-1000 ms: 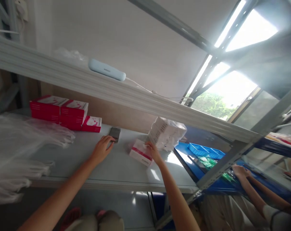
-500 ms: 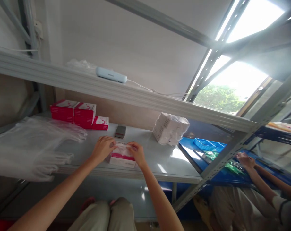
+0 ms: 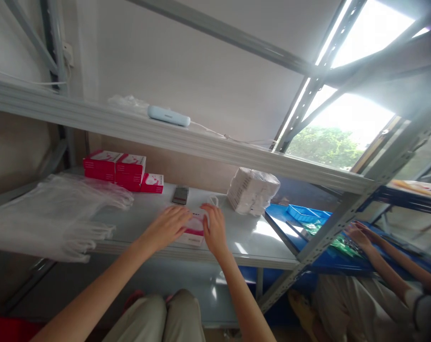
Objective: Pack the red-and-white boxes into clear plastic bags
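A white and pink box (image 3: 191, 237) lies near the front edge of the grey shelf, with thin see-through plastic around its top. Across the left part of its top my left hand (image 3: 169, 225) lies with the fingers stretched out, slightly blurred. My right hand (image 3: 215, 229) is at the box's right end, its thumb and fingers closed on filmy plastic that looks like a clear plastic bag (image 3: 214, 200); a whitish loop of it sticks up behind the fingers. Just behind the box is a flat grey phone-like object (image 3: 180, 195).
Red boxes (image 3: 130, 166) are stacked at the back left, beside a pile of clear plastic bags (image 3: 58, 213). A white wrapped bundle (image 3: 253, 191) stands at the right. Overhead, a pale blue device (image 3: 168, 116) rests on a beam. A co-worker's hands (image 3: 359, 235) work at the blue table.
Both hands were pinching plastic over the box. My left hand has moved right and flattened across the top; the right has turned upward, and a plastic loop now shows behind it.
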A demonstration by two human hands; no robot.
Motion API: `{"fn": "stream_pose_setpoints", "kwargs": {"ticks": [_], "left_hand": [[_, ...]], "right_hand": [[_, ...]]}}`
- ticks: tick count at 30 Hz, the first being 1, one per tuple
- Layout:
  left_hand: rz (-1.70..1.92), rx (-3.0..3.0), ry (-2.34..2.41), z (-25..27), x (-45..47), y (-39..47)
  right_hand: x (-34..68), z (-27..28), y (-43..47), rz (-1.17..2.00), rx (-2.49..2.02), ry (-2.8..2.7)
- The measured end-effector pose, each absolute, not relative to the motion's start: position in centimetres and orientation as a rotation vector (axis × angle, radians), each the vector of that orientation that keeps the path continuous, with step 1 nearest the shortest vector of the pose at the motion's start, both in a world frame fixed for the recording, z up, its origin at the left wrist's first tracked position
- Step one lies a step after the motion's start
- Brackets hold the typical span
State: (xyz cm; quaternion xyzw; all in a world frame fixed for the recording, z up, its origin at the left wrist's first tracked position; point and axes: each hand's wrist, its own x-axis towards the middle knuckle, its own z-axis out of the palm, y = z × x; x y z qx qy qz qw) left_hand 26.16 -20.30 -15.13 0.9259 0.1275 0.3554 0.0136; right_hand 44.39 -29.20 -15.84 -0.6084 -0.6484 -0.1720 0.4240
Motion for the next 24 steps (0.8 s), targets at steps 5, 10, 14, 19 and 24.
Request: {"fn": "stream_pose_setpoints", "kwargs": {"ticks": [5, 10, 14, 19, 24], "left_hand": [[0.777, 3.123, 0.621, -16.2, 25.9, -19.1], [0.709, 3.209, 0.725, -18.1, 22.4, -19.0], [0.608, 3.238, 0.828, -19.4, 21.7, -19.6], [0.618, 3.049, 1.071, -20.2, 22.8, -18.8], [0.590, 2.712, 1.232, -20.6, 24.3, -17.1]], "right_hand": [[43.3, -15.4, -28.4, -0.480, -1.846, -2.091], [43.7, -16.9, -30.6, -0.363, -2.125, -1.974], [43.5, -17.8, -32.5, -0.341, -2.247, -1.876], [44.8, -20.0, -33.0, -0.271, -2.380, -1.523], [46.4, -20.8, -30.8, -0.045, -2.217, -1.310]]}}
